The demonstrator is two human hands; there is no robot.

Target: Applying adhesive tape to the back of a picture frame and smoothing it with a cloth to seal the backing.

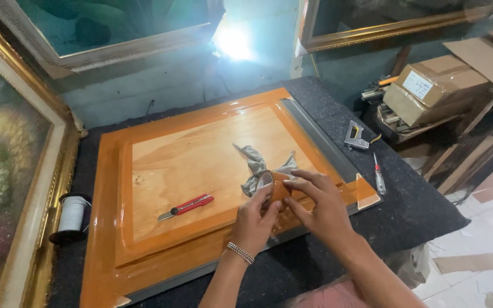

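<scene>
Plainly, a roll of clear tape (266, 181) sat upright between the two hands, over the lower right part of the orange wooden panel (161, 165). The left hand (253, 223) had its grip closed on the roll, fingers curled up around the near edge, a beaded bracelet (240, 252) on the wrist. The right hand (318, 206) was just beside it; thumb and forefinger stood narrow, pinched at the roll's rim, the other fingers spread loose above. Whether it held a tape end I could not tell.

Just beyond the grip lay a crumpled grey cloth (256, 165) on the panel's pale centre. Well to the left of the hands lay a red utility knife (186, 206). The panel rested on a bench (417, 211) covered in dark felt. To the right of the grip lay a small screwdriver (378, 178), and farther off a metal staple gun (356, 137). Far left, at the bench edge, stood a spool of white thread (73, 214), beside a gilt-framed painting (12, 171).
</scene>
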